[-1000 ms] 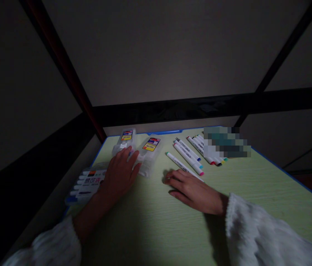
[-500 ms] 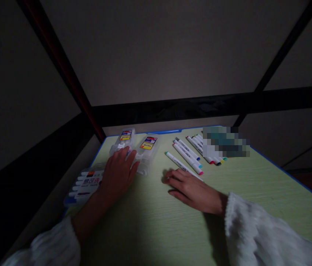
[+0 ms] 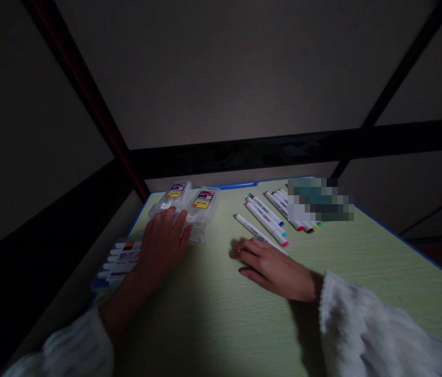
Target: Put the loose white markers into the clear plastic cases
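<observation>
My left hand point(image 3: 163, 238) rests with fingers spread over the near ends of two clear plastic marker cases. The right-hand case point(image 3: 204, 209) touches the fingers and thumb; the left-hand case point(image 3: 176, 195) lies close beside it. Both carry yellow, red and blue labels. My right hand point(image 3: 265, 264) lies palm down on the table, fingers loosely bent and apart, with nothing visible in it. Just beyond its fingers is a white marker with a green end point(image 3: 254, 229), partly covered by the hand.
Several white markers point(image 3: 267, 221) with coloured ends lie in loose rows at the back right. A blurred patch point(image 3: 320, 199) covers something beside them. At the left edge sits a filled marker case point(image 3: 121, 259). A blue strip point(image 3: 238, 186) runs along the back edge of the green table point(image 3: 236, 324).
The right-hand clear case has slid left, closer to the other one, and my left hand has shifted slightly left with it. My right hand has stayed put.
</observation>
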Available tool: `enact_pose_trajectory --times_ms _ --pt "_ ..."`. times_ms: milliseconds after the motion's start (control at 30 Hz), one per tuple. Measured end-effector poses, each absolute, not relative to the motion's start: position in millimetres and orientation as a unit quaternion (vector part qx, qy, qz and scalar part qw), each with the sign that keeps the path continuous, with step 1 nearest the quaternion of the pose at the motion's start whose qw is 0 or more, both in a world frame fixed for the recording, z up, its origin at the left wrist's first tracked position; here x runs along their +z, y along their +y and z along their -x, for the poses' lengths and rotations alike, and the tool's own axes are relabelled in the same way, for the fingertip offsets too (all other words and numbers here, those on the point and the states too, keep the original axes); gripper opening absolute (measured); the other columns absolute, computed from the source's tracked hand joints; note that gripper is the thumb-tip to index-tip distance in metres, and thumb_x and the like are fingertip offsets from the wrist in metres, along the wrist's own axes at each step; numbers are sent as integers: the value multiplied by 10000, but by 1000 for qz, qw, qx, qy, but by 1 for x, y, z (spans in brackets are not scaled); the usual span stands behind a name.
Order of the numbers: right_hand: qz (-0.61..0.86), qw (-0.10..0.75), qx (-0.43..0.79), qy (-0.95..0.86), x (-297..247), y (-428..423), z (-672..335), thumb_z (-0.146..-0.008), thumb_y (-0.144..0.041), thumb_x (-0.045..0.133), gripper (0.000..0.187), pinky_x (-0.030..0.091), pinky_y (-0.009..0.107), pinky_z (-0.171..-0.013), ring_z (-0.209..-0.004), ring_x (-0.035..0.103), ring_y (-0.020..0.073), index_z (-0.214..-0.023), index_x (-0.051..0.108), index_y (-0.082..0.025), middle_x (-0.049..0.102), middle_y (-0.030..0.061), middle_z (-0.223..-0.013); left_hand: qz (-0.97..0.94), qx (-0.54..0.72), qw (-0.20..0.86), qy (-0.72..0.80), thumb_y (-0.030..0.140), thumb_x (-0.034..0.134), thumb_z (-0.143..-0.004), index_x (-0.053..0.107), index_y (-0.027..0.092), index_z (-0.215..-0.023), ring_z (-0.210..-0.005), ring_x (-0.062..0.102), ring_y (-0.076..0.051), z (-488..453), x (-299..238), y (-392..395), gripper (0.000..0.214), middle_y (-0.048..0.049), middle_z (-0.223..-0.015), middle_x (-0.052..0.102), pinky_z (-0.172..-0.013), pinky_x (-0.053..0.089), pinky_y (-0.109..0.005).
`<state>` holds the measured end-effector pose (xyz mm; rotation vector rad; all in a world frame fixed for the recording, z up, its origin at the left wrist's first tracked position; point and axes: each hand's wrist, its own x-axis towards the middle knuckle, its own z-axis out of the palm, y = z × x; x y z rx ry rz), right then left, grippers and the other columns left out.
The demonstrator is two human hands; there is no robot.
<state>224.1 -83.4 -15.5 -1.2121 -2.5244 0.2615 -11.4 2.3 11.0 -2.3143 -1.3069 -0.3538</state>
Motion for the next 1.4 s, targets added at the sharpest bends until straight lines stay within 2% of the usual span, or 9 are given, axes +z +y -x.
enact_pose_trajectory --times_ms 533,900,1400 --pt "434 141 91 -885 -15 -84 -224 -888 -243 439 268 442 424 -873 -1018 480 233 -1126 515 -146 515 118 -1107 837 -144 223 -479 345 314 -911 497 161 -1176 -1013 487 -306 14 8 4 371 -148 -1173 503 -816 423 -440" --pt "430 159 85 -885 -17 -83 -224 -879 -246 461 264 443 421 -864 -1014 490 234 -1116 526 -151 529 119 -1083 839 -149 225 -472 336 301 -918 506 129 -1188 -1028 473 -327 15 6 4 397 -176 -1182 501 -822 410 -454" --pt "433 149 88 -885 -17 -83 -224 -883 -246 449 275 441 423 -867 -1013 484 234 -1132 517 -151 522 116 -1095 838 -147 231 -472 335 317 -917 510 129 -1184 -1038 472 -316 15 5 5 389 -164 -1183 494 -845 411 -442"
